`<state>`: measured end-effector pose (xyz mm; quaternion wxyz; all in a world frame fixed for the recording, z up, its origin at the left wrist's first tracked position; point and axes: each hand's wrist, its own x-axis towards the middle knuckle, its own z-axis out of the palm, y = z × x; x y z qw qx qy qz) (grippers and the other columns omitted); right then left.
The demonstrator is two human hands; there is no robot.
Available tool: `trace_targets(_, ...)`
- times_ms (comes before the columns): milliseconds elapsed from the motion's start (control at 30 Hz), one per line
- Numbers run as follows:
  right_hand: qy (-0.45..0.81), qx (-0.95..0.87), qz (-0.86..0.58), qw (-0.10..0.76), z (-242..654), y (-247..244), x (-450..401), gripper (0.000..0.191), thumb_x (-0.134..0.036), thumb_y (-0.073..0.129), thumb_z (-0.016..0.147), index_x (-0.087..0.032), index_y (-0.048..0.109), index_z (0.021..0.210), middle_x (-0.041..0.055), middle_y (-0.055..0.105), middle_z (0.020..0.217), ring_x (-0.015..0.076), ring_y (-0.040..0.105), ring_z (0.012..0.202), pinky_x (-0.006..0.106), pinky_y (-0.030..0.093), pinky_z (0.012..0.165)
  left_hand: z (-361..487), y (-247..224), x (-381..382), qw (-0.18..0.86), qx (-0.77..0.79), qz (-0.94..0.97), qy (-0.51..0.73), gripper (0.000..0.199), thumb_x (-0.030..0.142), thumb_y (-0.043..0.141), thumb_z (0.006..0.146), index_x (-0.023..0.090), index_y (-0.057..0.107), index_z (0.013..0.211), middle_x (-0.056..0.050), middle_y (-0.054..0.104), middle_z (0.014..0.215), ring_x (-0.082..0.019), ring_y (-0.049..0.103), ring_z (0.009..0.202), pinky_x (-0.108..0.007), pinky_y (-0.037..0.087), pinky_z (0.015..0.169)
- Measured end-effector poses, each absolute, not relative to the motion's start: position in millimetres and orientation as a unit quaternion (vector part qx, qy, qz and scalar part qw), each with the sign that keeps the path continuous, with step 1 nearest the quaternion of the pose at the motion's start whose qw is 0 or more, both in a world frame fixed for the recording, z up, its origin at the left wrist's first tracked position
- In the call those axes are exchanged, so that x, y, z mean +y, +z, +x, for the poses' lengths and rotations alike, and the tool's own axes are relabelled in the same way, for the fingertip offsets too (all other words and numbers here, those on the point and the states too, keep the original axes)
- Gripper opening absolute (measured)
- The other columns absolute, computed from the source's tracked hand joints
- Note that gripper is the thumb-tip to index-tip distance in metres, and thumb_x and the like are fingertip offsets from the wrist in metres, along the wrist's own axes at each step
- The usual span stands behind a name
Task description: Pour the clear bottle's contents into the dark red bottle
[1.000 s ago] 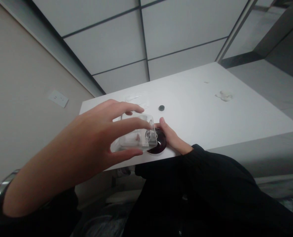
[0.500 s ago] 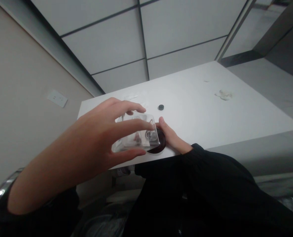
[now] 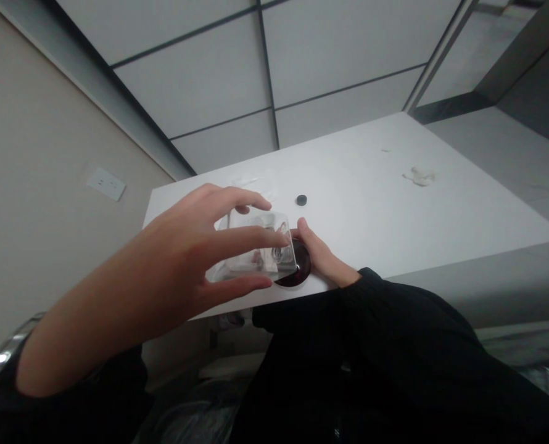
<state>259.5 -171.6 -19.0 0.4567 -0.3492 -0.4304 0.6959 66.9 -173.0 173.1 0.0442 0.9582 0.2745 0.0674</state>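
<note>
My left hand (image 3: pixel 200 246) has its fingers wrapped round a clear, angular container (image 3: pixel 268 268), which is tilted on its side above the table. The container's right end lies over a round vessel with dark red contents (image 3: pixel 301 265) near the table's front edge. My right hand (image 3: pixel 323 256) grips the right side of that vessel, its thumb pointing up and away from me. The vessel's left part is hidden behind the clear container. A small dark round cap (image 3: pixel 301 200) lies on the table beyond my right hand.
The white table (image 3: pixel 367 209) bears crumpled, pale scraps (image 3: pixel 419 177) at the right and clear plastic film (image 3: pixel 251 183) behind my left hand. White panels (image 3: pixel 219 68) with dark strips stand behind it. A wall socket (image 3: pixel 107 184) is at the left.
The dark red contents show a little more beside the clear container's lower right corner. Both hands keep nearly the same place and grip.
</note>
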Motion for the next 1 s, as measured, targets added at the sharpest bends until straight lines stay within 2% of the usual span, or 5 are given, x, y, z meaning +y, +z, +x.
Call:
trace_targets(133,0.703,-0.428,-0.337,0.456,259.1,-22.1,-170.4,0.087,-0.097,0.04,0.083,-0.018,0.076,0.092,0.0096,0.079,0.093,0.0279,0.075,0.096,0.044,0.056,0.098,65.5,172.8,-173.1,0.051,0.27,0.96,0.05,0.036,0.038,0.059,0.104,0.042,0.062,0.139,-0.004,0.06,0.147,-0.03,0.062,0.132,-0.042,0.058,0.102)
trace_targets(233,0.701,-0.438,-0.337,0.45,259.4,-24.4,-169.3,0.087,-0.096,0.038,0.085,-0.018,0.077,0.092,0.0097,0.079,0.092,0.0275,0.075,0.095,0.044,0.056,0.098,66.6,172.0,-173.4,0.052,0.271,0.96,0.05,0.036,0.038,0.055,0.105,0.044,0.06,0.141,-0.003,0.06,0.145,-0.029,0.064,0.129,-0.038,0.059,0.098)
trace_targets(400,0.688,-0.444,-0.345,0.459,260.5,-23.6,-169.7,0.087,-0.094,0.036,0.088,-0.018,0.077,0.093,0.0102,0.079,0.096,0.0273,0.075,0.098,0.044,0.055,0.101,69.0,168.5,-174.5,0.056,0.282,0.956,0.053,0.031,0.04,0.055,0.104,0.042,0.065,0.133,-0.003,0.061,0.146,-0.03,0.062,0.132,-0.042,0.058,0.105)
trace_targets(667,0.678,-0.448,-0.36,0.458,259.6,-25.3,-168.6,0.087,-0.093,0.033,0.09,-0.019,0.079,0.094,0.0085,0.078,0.09,0.0252,0.073,0.087,0.041,0.057,0.09,68.9,165.8,-176.2,0.079,0.283,0.953,0.067,0.028,0.044,0.051,0.107,0.03,0.06,0.129,-0.007,0.063,0.143,-0.029,0.06,0.137,-0.046,0.054,0.115)
trace_targets(1000,0.69,-0.442,-0.346,0.456,258.8,-38.0,-163.8,0.091,-0.094,0.032,0.088,-0.017,0.078,0.099,0.0098,0.078,0.093,0.0249,0.073,0.089,0.041,0.056,0.093,67.4,163.9,-176.0,0.09,0.269,0.956,0.075,0.031,0.042,0.052,0.107,0.031,0.047,0.135,-0.007,0.059,0.147,-0.03,0.056,0.143,-0.05,0.05,0.121)
